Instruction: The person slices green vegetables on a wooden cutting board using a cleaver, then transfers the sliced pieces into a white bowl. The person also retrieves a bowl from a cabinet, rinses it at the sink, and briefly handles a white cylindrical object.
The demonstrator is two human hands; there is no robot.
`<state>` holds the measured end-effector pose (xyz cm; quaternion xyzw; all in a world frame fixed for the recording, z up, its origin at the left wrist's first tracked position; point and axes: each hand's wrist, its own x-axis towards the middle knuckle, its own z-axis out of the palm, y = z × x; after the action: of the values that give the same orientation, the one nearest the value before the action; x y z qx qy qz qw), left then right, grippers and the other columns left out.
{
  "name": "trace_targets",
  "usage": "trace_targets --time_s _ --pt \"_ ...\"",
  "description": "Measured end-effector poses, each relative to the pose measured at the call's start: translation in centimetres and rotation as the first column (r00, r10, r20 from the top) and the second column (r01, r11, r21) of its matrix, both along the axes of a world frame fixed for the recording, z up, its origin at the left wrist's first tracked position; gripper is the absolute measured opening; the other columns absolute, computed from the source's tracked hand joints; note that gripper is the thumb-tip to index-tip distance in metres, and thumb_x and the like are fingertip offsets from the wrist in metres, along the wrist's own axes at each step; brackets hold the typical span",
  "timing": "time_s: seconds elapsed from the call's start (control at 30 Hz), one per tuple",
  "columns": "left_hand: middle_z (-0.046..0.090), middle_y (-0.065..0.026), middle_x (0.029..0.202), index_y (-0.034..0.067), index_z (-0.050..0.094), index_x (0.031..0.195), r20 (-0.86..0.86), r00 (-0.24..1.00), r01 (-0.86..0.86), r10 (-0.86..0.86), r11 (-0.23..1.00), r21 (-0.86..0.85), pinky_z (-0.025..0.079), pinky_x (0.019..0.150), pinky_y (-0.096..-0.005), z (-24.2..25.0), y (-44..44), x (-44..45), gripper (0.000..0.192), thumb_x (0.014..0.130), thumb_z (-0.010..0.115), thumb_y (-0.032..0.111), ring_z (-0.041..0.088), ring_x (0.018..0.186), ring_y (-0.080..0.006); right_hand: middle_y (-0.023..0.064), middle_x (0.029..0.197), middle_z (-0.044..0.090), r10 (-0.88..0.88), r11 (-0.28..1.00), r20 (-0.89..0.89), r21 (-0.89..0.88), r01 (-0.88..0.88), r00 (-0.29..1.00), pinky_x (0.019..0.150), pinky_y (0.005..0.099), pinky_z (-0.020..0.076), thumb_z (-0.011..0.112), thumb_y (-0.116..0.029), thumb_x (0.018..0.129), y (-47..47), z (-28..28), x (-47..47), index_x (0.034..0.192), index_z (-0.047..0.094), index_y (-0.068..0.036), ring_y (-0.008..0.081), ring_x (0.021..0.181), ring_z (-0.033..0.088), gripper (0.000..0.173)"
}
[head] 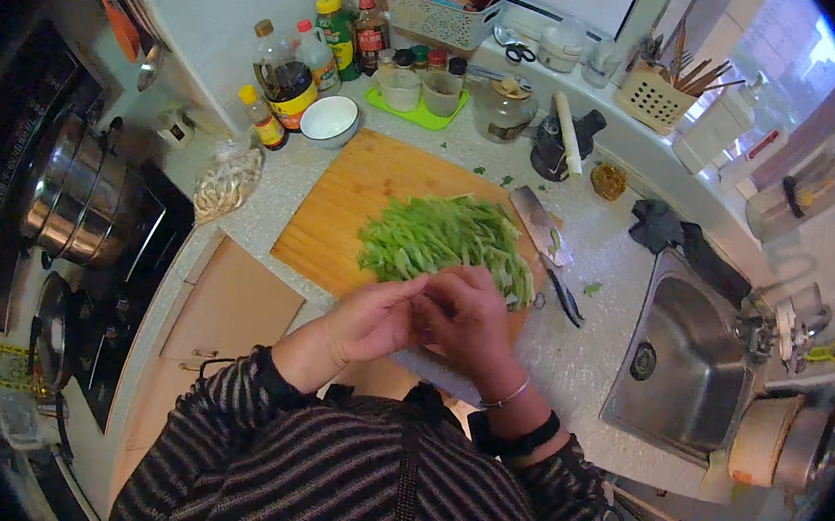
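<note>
My left hand (381,321) and my right hand (461,314) meet at the near edge of a wooden cutting board (333,200). Their fingers touch, and whether anything small is between them is hidden. Just beyond the hands lies a heap of chopped green leafy stalks (450,237) on the board. A cleaver (542,223) rests flat at the board's right side, its blade on the board's edge and its black handle pointing towards me. A bit of green leaf sticks to the blade.
A white bowl (329,120) and sauce bottles (283,86) stand behind the board. A bag of peeled pieces (227,186) lies to the left, near a steel steamer pot (74,190) on the stove. To the right are a black mortar (560,146) and a steel sink (694,362).
</note>
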<state>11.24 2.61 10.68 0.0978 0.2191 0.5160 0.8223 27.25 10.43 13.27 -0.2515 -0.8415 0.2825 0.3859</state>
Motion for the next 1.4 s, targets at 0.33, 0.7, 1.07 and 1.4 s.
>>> trace_targets --time_s 0.33,0.7,1.07,1.4 --pt "0.066 -0.0065 0.116 0.005 0.066 0.12 -0.754 0.631 0.025 0.181 0.967 0.254 0.049 0.088 -0.0325 -1.9 -12.8 -14.4 0.038 0.099 0.06 0.035 0.063 0.1 -0.016 0.0062 0.082 0.068 -0.783 0.603 0.323 0.184 0.776 0.531 0.069 0.0283 0.0473 0.066 -0.025 0.096 -2.4 1.4 16.7 0.091 0.07 0.0 0.0124 0.075 0.058 0.025" --pt "0.066 -0.0049 0.101 0.0 0.067 0.114 -0.948 0.305 -0.465 0.092 0.883 -0.064 0.051 0.075 -0.0284 -20.6 -33.5 -28.3 0.034 0.083 0.074 0.015 0.062 0.086 -0.0148 0.0121 0.086 0.065 -0.338 0.899 0.314 -0.172 0.404 0.887 0.076 0.0309 0.0478 0.063 -0.005 0.092 -13.9 -4.4 1.6 0.08 0.057 0.001 0.0181 0.079 0.059 0.014" --pt "0.066 -0.0037 0.104 0.009 0.056 0.13 -0.848 0.528 -0.789 0.041 0.392 -0.473 0.047 0.077 -0.0338 -27.7 -44.5 -26.0 0.053 0.083 0.074 0.025 0.064 0.092 -0.0176 0.021 0.11 0.065 0.518 0.789 0.36 -0.55 -0.272 0.776 0.067 0.0366 0.0559 0.072 -0.01 0.086 -20.2 -12.0 -17.1 0.141 0.047 -0.002 0.027 0.077 0.069 0.061" --pt "0.06 -0.0104 0.116 0.019 0.043 0.142 -0.867 0.432 -0.902 0.25 0.109 -0.418 0.047 0.088 -0.0417 -35.1 -44.7 -31.6 0.069 0.082 0.075 0.026 0.059 0.104 -0.025 0.0188 0.096 0.068 0.563 0.75 0.384 -0.61 -0.257 0.732 0.067 0.0375 0.0553 0.071 -0.01 0.087 -21.5 -17.9 -16.9 0.126 0.057 0.001 0.0289 0.075 0.069 0.043"
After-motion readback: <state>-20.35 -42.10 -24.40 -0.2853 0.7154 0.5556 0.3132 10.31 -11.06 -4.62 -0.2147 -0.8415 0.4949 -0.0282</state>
